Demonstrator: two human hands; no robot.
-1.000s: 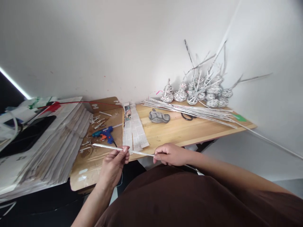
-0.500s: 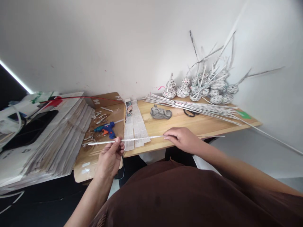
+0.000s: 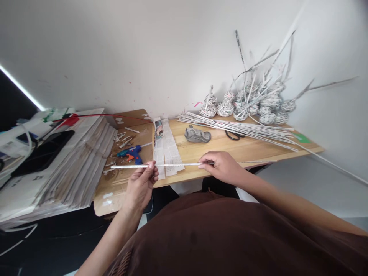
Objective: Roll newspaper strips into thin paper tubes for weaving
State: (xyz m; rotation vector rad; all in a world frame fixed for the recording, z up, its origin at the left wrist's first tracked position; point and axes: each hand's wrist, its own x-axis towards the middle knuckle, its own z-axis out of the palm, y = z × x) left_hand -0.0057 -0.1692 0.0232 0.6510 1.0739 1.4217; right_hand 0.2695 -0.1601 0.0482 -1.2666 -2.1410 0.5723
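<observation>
A thin rolled newspaper tube (image 3: 178, 165) stretches level between my two hands, above the front edge of the table. My left hand (image 3: 143, 180) pinches it between thumb and fingers, and the tube's white end sticks out to the left. The fingers of my right hand (image 3: 217, 165) are closed round it farther along; a thin dark end shows beyond that hand to the right. Behind the tube, strips of newspaper (image 3: 169, 143) lie flat on the wood. A blue glue gun (image 3: 133, 153) rests on a cardboard sheet to the left.
A tall stack of newspapers (image 3: 77, 165) with a black phone-like slab (image 3: 43, 153) stands at left. Many paper tubes (image 3: 238, 128) lie across the table (image 3: 184, 153), near scissors (image 3: 232, 135) and a grey crumpled lump (image 3: 197, 135). Woven paper gourd shapes (image 3: 225, 107) stand along the wall.
My left hand has slid slightly to the right along the tube and risen a little, so more of the tube shows at its left. The view has shifted slightly.
</observation>
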